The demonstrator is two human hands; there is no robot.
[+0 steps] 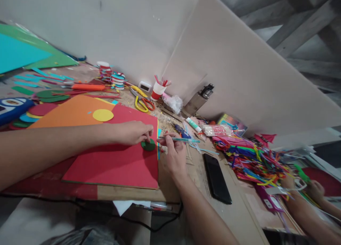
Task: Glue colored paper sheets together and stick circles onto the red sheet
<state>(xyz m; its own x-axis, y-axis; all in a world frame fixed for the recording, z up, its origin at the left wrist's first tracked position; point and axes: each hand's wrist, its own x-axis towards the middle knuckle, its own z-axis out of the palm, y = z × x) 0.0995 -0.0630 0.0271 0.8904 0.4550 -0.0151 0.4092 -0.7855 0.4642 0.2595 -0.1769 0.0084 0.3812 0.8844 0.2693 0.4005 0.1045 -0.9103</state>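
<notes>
A small dark green foam or paper disc (148, 145) lies near the right edge of a red sheet (117, 163). My left hand (135, 132) reaches over the sheet from the left, fingers bent down, and its fingertips press on the disc. Just right of the sheet's edge, my right hand (174, 154) is closed around a slim pale-blue pen (186, 140). The pen lies almost level, with its tip toward the disc. Orange sheets (71, 112) carrying a yellow disc (103, 115) lie behind my left forearm.
Scissors (140, 97), a red-and-white cup (158, 90) and a bottle (199, 99) stand or lie along the wall. On the right are a glue stick (193, 124), a black phone (217, 179) and heaped pipe cleaners (250, 159). Another person's hands (315, 191) work at far right.
</notes>
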